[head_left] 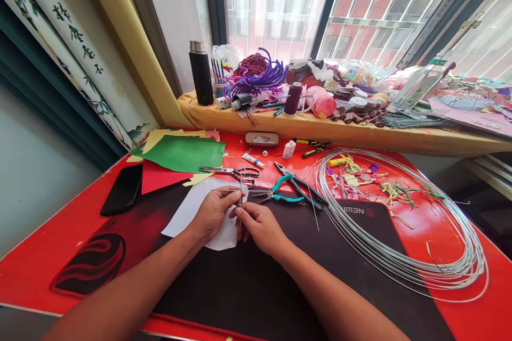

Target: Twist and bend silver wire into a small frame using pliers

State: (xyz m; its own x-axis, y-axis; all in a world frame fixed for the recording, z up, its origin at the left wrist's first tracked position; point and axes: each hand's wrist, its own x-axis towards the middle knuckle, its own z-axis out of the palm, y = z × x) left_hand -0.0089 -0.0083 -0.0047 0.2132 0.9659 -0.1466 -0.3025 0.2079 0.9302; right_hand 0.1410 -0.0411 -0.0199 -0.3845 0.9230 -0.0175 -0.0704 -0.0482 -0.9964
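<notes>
My left hand (214,213) and my right hand (260,226) meet over a black mat (280,277) on the red table. Both pinch a thin piece of wire (240,197) that stands upright between the fingertips. A white sheet of paper (188,213) lies under my left hand. Just beyond the fingers lie silver scissors (234,172), teal-handled pliers (280,192) and black-handled pliers (300,185).
A big coil of steel wire (400,256) covers the right side of the table. Green, red and yellow paper sheets (180,154) and a black phone (122,190) lie at the left. The window ledge (320,130) holds a black flask (200,72), thread spools and craft clutter.
</notes>
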